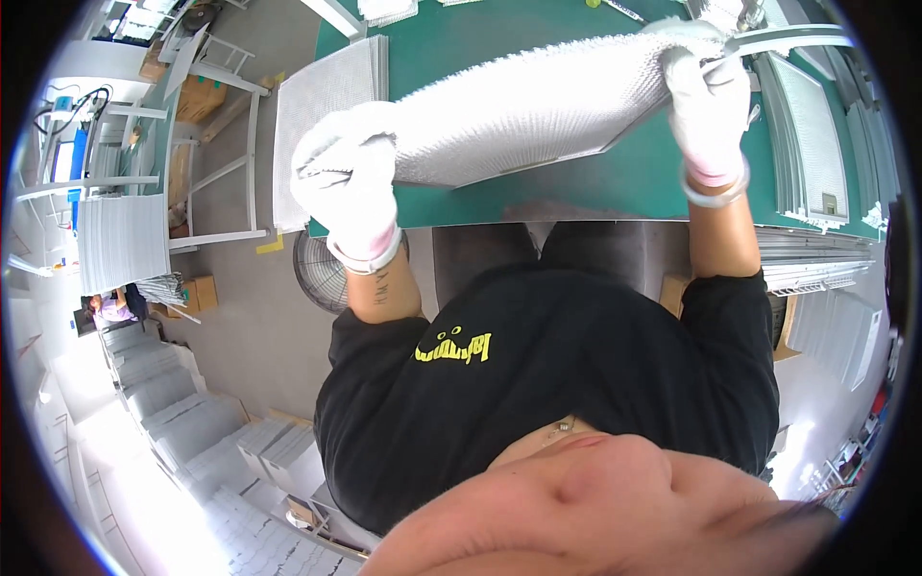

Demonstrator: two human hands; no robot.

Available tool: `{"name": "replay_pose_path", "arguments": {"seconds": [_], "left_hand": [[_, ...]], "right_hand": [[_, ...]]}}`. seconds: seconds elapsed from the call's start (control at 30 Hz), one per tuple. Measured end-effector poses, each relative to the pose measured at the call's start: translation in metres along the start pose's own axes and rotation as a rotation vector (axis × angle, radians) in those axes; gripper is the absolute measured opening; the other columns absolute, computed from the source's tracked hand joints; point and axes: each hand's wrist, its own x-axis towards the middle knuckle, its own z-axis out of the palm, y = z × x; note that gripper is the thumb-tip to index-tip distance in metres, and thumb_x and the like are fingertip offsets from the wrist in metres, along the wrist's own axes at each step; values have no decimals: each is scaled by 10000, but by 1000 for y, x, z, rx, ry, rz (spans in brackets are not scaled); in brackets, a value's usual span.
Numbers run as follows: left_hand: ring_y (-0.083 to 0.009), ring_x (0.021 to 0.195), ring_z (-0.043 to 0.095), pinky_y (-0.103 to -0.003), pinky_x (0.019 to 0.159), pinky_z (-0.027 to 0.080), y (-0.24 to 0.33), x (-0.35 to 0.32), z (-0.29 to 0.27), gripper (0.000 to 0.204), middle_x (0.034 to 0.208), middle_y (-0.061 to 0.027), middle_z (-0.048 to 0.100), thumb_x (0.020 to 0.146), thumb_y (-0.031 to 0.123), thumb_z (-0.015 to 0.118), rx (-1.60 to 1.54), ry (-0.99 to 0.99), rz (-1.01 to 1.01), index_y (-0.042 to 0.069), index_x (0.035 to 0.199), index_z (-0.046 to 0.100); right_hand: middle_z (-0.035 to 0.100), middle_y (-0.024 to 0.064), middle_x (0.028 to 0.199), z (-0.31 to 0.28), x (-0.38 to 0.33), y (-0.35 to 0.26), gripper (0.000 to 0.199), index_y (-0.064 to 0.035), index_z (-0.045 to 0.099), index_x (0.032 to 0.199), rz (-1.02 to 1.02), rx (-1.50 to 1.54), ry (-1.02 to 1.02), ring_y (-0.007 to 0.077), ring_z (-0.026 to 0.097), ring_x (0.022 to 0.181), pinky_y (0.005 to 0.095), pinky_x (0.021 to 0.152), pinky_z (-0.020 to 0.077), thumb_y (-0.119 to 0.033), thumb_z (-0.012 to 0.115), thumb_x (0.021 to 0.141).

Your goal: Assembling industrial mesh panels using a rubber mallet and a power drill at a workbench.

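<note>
At the far left we see a white slatted rack (123,240) and, near it on the floor, small brown cardboard boxes (199,293), with stacks of white pleated panels (192,422) running down the lower left. Next comes a stack of white mesh sheets (327,106) on the left edge of the green table mat (576,182). Our white-gloved left hand (348,182) is closed on the left end of a white pleated filter panel (528,106), our white-gloved right hand (706,96) closed on its right end. The panel sits lifted over the mat, its long axis running left to right between both hands, neither nearer. At the right lie grey framed filters (816,144), one bearing a small yellowish label (829,204).
</note>
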Motion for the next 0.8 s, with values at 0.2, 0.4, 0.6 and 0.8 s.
{"name": "replay_pose_path", "arguments": {"seconds": [0.2,0.4,0.6,0.8], "left_hand": [[-231,830,701,-306,772,544,8,-14,13,166,884,-151,727,762,-31,650,161,52,65,-48,906,730],[-192,801,666,-293,746,526,-10,16,11,168,912,-119,718,770,-51,634,57,-85,-11,-43,911,725],[-168,844,658,-278,757,512,-34,26,12,141,908,-107,711,784,-59,672,89,-112,-31,-42,916,720],[-146,844,652,-262,749,506,-36,25,12,172,949,-92,710,780,-76,679,114,-128,-5,-46,945,720]], "right_hand": [[711,151,1030,7,-17,-4,253,43,626,1161,-54,100,120,191,666,929,312,864,529,-84,656,945],[678,168,1126,38,-2,-52,780,25,361,1478,-272,237,408,182,663,962,262,796,542,57,754,806],[689,180,1190,-18,14,-72,643,34,501,1419,-250,-474,-1,206,653,1125,319,928,521,-115,765,851],[667,107,1304,-69,46,-112,472,-54,600,1377,-296,-771,-500,258,652,1108,337,979,491,-152,684,923]]}}
